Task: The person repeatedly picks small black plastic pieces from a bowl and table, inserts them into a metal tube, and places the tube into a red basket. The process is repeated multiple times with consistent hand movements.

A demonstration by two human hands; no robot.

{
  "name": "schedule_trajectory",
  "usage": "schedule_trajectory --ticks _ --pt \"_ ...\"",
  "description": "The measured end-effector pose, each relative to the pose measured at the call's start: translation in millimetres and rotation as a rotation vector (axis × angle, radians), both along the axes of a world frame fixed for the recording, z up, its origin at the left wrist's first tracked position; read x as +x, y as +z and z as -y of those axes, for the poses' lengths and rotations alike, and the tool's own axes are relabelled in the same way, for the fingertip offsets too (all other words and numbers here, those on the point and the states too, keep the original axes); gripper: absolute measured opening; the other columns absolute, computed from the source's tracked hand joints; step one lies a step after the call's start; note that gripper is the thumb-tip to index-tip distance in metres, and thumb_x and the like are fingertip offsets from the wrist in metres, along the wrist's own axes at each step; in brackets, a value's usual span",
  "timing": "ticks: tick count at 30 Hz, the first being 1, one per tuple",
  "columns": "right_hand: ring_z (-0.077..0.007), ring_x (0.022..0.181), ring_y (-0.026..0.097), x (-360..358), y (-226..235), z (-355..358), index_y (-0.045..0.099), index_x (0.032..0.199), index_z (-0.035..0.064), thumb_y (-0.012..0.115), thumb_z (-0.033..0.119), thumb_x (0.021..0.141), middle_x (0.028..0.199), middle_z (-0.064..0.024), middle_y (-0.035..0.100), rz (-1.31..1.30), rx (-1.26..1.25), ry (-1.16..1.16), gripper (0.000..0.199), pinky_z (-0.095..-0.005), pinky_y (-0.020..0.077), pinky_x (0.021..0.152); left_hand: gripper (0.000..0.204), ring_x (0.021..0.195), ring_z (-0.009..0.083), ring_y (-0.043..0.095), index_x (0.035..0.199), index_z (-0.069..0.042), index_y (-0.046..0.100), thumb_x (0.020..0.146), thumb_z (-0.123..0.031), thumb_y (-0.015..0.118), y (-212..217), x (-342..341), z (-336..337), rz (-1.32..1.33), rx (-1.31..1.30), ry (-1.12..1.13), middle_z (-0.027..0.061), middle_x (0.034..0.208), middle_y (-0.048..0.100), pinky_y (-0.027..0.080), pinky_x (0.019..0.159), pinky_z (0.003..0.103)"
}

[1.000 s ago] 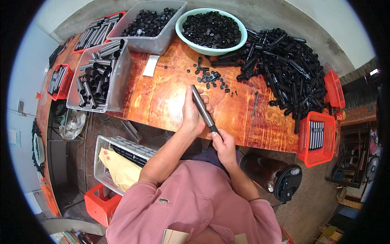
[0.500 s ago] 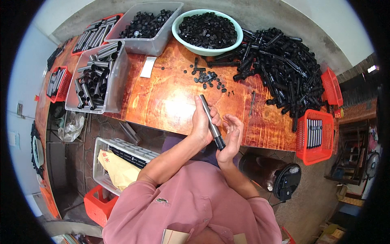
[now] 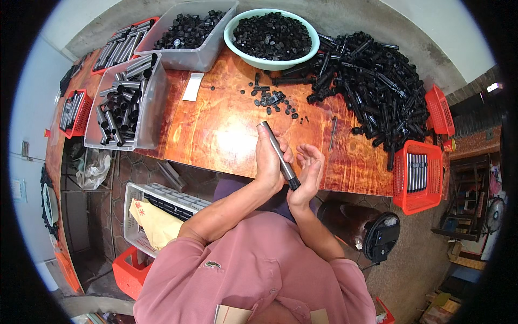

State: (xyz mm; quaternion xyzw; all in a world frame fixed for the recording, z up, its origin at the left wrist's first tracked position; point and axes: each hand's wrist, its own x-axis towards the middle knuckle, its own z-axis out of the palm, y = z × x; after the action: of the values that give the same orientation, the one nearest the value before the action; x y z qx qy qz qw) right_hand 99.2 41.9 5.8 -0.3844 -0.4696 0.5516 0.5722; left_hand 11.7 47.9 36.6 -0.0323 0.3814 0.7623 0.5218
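Note:
A silver metal tube (image 3: 279,153) with a black lower end (image 3: 294,184) slants in front of me above the table's front edge. My left hand (image 3: 268,161) is closed around the tube, with the fingers wrapped over its far side. At the black end, my right hand (image 3: 306,181) lies with its palm against or right beside the piece. Its fingers are loosely bent and apart. On the table beyond my hands lie small black caps (image 3: 277,99) and a thin tool (image 3: 333,133).
Black tubular parts (image 3: 372,92) are heaped at the right back. A pale green basin (image 3: 231,46) and clear bins (image 3: 156,108) stand along the back and left. A red basket (image 3: 398,178) with finished-looking tubes sits at the right edge, and a white crate (image 3: 129,216) is below.
Less of the black end shows below the tube than before. My right palm has come up closer to the tube, while my left hand keeps its hold.

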Motion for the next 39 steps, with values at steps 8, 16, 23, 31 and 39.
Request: schedule_trajectory --ticks 8,16,23,31,39 --pt "-0.0247 0.118 0.052 -5 -8 -5 0.051 0.128 -0.0015 0.037 0.047 0.107 0.124 -0.0163 0.056 -0.104 -0.024 0.047 0.054 -0.0396 0.0383 0.104 0.046 0.052 0.0105 0.044 0.113 -0.009 0.043 0.108 -0.054 0.035 0 10 1 -0.013 0.026 -0.040 0.0009 0.069 0.046 0.040 0.047 0.026" --pt "-0.0230 0.112 0.054 -10 1 -7 0.051 0.124 -0.0015 0.038 0.050 0.107 0.117 -0.0158 0.056 -0.312 -0.101 0.116 0.056 -0.0384 0.0401 0.102 0.043 0.055 0.0127 0.047 0.117 -0.007 0.042 0.109 -0.050 0.037 -6 15 3 -0.065 0.054 -0.026 0.0027 0.071 0.047 0.044 0.052 0.029" --pt "-0.0185 0.107 0.056 5 4 -17 0.053 0.120 0.0012 0.037 0.052 0.108 0.113 -0.0116 0.057 -0.342 -0.435 0.252 0.054 -0.0339 0.0428 0.098 0.041 0.074 0.0147 0.053 0.123 -0.009 0.049 0.107 -0.047 0.044 -1 -12 -3 0.155 -0.001 -0.039 0.0025 0.081 0.052 0.048 0.067 0.032" --pt "-0.0089 0.084 0.058 33 2 22 0.051 0.121 0.0004 0.069 0.006 0.092 0.095 -0.0046 0.064 0.132 -0.185 0.432 0.035 -0.0239 0.0455 0.076 0.048 0.063 0.0141 0.053 0.129 -0.008 0.050 0.109 -0.050 0.036 -8 -24 1 0.063 0.184 -0.127 0.0027 0.073 0.053 0.043 0.056 0.026" --pt "-0.0107 0.070 0.063 29 1 32 0.052 0.121 -0.0022 0.079 0.003 0.082 0.085 -0.0090 0.069 0.437 0.142 0.288 0.048 -0.0243 0.0500 0.063 0.047 0.069 0.0203 0.056 0.124 -0.007 0.050 0.110 -0.047 0.031 -25 -20 0 0.062 0.256 -0.222 0.0077 0.080 0.058 0.048 0.068 0.031"
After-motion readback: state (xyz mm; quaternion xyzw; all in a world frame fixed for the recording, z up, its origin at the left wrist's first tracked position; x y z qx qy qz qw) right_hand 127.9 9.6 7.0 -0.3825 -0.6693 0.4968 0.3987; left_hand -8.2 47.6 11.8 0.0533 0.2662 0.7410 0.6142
